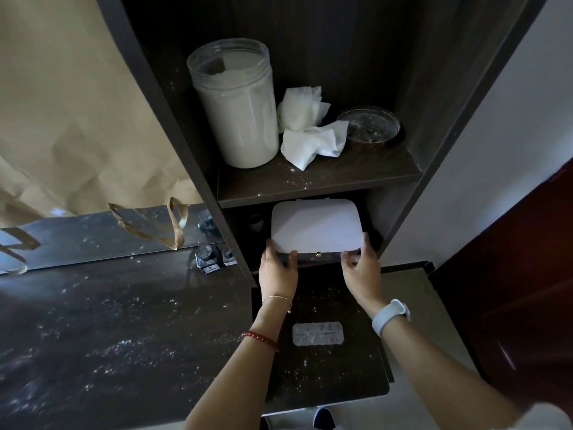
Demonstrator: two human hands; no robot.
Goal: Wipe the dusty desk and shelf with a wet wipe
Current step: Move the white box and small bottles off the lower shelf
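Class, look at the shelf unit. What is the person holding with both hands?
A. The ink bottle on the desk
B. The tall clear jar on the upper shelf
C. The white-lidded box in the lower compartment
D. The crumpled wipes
C: the left hand and the right hand grip the two front corners of the white-lidded box in the lower compartment, while the jar and the crumpled wipes sit untouched on the shelf above.

Jar (236, 103), crumpled wipes (310, 128), dish (369, 125) crowding shelf (319, 184); front strip free.
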